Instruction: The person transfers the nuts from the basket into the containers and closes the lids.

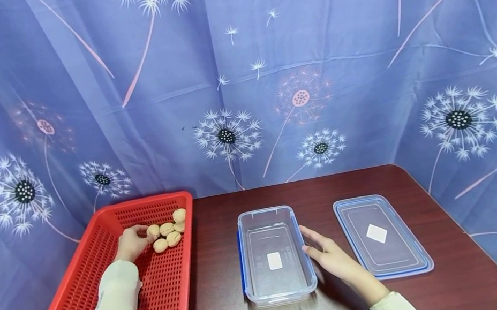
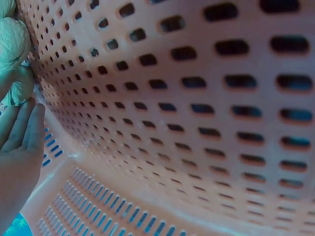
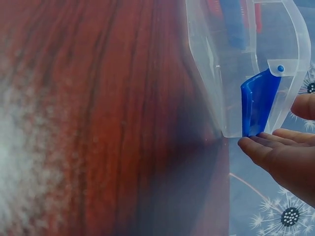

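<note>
In the head view, my left hand [image 1: 132,244] reaches into the red basket [image 1: 193,272], thumb and fingertips about the leftmost of several pale walnuts [image 1: 173,239]. The left wrist view has that walnut [image 2: 19,87] between the thumb and nearly straight fingers [image 2: 34,123], against other walnuts. My right hand [image 1: 329,253] rests along the right side of a clear plastic container [image 1: 282,297], its fingers extended. Up close in the right wrist view, the fingertips touch a blue side latch [image 3: 261,103] that hangs down. Inside the container, only a small white label [image 1: 274,261] shows.
A clear lid [image 1: 374,211] with a blue seal and a white label lies right of my right hand. Everything stands on a dark red-brown wooden table [image 1: 214,247]. A blue curtain [image 1: 238,59] with dandelion prints rises behind the table and at both sides.
</note>
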Tool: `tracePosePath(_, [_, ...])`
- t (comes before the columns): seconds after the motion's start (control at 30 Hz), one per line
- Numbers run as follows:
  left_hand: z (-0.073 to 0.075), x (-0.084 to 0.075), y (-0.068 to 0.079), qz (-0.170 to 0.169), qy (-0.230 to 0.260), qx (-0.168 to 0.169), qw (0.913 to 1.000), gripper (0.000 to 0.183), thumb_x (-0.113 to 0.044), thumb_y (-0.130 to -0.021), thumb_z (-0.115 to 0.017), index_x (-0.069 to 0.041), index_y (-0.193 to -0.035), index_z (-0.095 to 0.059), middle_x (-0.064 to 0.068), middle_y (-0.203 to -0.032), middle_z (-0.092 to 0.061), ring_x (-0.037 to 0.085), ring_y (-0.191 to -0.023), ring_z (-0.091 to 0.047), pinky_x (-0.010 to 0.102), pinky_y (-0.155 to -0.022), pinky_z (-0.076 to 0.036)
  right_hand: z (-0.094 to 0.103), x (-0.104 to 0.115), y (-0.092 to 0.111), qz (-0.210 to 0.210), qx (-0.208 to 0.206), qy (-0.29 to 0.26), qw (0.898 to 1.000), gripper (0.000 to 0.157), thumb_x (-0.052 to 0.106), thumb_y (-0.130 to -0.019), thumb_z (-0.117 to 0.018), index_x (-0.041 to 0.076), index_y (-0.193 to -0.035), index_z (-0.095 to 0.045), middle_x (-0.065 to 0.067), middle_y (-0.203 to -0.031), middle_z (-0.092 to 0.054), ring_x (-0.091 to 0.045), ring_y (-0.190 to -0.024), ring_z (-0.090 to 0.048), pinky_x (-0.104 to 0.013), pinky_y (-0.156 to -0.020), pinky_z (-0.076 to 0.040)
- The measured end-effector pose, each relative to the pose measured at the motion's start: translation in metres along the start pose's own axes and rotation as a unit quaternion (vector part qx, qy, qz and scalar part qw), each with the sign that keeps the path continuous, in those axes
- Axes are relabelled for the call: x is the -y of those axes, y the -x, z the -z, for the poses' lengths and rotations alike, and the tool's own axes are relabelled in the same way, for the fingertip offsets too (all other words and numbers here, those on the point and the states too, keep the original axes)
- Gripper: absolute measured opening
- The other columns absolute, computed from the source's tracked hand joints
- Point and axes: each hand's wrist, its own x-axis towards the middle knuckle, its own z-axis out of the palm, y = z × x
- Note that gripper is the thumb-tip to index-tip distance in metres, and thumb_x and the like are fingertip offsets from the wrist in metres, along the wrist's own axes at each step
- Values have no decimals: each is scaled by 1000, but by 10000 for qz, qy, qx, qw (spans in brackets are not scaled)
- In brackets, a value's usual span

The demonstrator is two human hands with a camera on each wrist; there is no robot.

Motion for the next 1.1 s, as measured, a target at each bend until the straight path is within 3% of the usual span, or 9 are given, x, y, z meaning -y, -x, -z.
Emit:
tracePosePath(0.3, [4,-2,6,-19,-133,-206,9997,43,-12,-87,-66,17,-117,-55,33,-105,-62,41,-88,-62,46,-72,-52,-1,-2,-1,56,63,-24,10000,51,0,-97,-48,-7,-145,-33,-26,-146,-37,-37,-138,-31,-50,-110,-26])
tracePosePath(0.73, [8,2,4,-84,-212,-455,9987,40,-12,-85,-68,15,-113,-58,31,-103,-64,43,-90,-61,49,-75,-50,0,-2,-1,-21,89,-74,9999,52,4,-98,-49,-5,-146,-32,-24,-148,-35,-35,-139,-29,-49,-112,-24])
tracePosePath(0.97, [13,-5,5,2,56,-429,9991,42,-12,-86,-69,13,-117,-56,31,-109,-62,43,-96,-60,49,-79,-50,1,0,1,-70,72,-114,9999,52,5,-98,-49,-4,-147,-32,-24,-149,-36,-34,-139,-29,-49,-112,-25])
tracePosePath(1.1, [16,-8,6,-148,253,-518,9982,42,-11,-86,-69,13,-118,-55,31,-108,-63,43,-97,-61,47,-76,-52,0,0,1,-81,69,-125,9999,52,5,-98,-49,-4,-147,-32,-24,-149,-36,-34,-139,-29,-49,-112,-25])
